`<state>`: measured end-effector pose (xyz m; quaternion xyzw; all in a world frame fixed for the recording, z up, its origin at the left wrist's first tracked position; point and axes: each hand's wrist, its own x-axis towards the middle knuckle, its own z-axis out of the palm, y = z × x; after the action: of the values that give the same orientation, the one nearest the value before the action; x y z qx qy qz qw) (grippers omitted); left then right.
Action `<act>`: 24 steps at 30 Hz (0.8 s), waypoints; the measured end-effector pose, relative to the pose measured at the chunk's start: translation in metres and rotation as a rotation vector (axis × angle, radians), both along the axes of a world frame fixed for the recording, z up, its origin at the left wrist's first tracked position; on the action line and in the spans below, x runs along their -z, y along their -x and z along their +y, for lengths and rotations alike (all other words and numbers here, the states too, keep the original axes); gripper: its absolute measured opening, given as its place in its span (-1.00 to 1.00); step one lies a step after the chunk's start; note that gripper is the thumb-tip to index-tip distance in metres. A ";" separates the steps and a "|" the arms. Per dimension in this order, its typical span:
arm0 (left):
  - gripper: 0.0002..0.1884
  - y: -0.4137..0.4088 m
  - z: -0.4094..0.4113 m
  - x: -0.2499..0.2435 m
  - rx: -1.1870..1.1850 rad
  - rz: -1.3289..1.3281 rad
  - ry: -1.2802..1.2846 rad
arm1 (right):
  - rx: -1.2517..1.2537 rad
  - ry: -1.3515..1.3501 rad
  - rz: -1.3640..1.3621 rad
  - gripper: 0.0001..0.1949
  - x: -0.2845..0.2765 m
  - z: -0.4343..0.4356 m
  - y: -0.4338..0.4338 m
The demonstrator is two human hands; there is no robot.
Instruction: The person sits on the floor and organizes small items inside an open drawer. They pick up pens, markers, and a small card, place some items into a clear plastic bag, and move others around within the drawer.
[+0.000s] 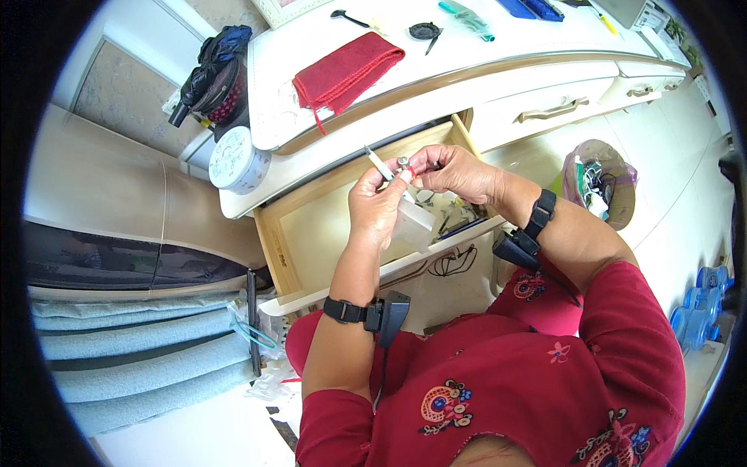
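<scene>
My left hand (373, 204) grips a slim white pen-like tool (379, 163) with a pointed tip. At its thumb is a small silver round-headed piece (403, 161) beside a bit of red (412, 172); what they belong to is too small to tell. My right hand (461, 175) pinches at the red part, and a small dark piece (436, 166) shows between its fingers. A translucent white sheet or flat piece (415, 225) hangs below my left hand, partly hidden. Both hands are above a pulled-out wooden drawer (309, 225), with small loose items (458, 219) in its right side.
On the white cabinet top lie a folded red cloth (350, 70), a round black item (424, 31) and a green-handled tool (470, 20). A round white tin (238, 160) stands left. At right are a lined waste bin (621, 192) and blue water bottles (697, 309).
</scene>
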<state>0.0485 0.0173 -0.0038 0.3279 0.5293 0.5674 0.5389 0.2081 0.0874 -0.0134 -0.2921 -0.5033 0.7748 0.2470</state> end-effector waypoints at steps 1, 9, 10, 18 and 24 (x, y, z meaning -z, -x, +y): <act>-0.76 0.000 -0.001 -0.001 0.013 0.001 -0.011 | 0.015 -0.018 0.009 -0.79 0.001 0.000 0.000; -0.74 -0.002 -0.001 -0.001 0.051 0.006 -0.041 | 0.064 -0.060 0.016 -0.81 0.003 -0.001 0.002; -0.75 -0.003 -0.001 -0.001 0.047 0.010 -0.052 | 0.068 -0.064 0.008 -0.82 0.004 0.000 0.002; -0.80 0.001 -0.001 0.008 0.039 -0.016 -0.036 | -0.064 0.102 0.114 -0.66 -0.002 -0.002 -0.003; -0.81 0.003 -0.002 0.002 0.006 -0.064 -0.009 | -0.015 0.373 0.210 -0.70 -0.005 0.001 -0.004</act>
<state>0.0450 0.0156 -0.0060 0.3136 0.5083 0.5783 0.5557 0.2118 0.0882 -0.0079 -0.2466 -0.3249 0.8825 0.2340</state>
